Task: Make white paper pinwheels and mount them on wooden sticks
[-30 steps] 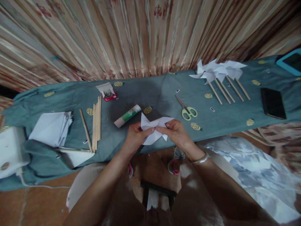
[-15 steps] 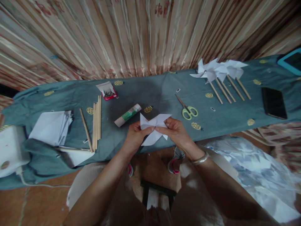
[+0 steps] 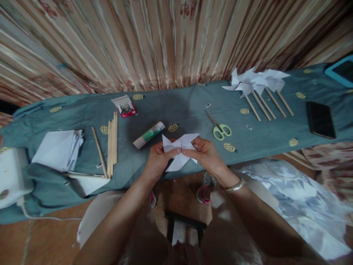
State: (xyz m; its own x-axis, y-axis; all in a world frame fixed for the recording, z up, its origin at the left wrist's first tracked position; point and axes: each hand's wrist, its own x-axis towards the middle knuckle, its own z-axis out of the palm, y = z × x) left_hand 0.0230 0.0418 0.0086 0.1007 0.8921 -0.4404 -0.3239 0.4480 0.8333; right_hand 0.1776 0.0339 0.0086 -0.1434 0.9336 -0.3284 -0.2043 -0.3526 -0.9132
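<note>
A white paper pinwheel is held between both hands over the table's near edge, its folded blades spread out. My left hand grips its left side, with the thumb pressed near the centre. From the other side my right hand pinches it, thumb tip also at the middle, a bracelet on that wrist. The fingers behind the paper are mostly hidden. Just beyond the left hand lies a green and white glue stick. Scissors with light green handles rest beyond the right hand.
Several finished pinwheels on sticks lie at the back right, near a black phone. Leftward are wooden sticks, an open red box of small metal pins, stacked paper and a white device. A plastic bag sits below right.
Both thumbs have drawn slightly closer over the pinwheel's centre, covering the dark spot there. The view has shifted a little; the table's items stay put.
</note>
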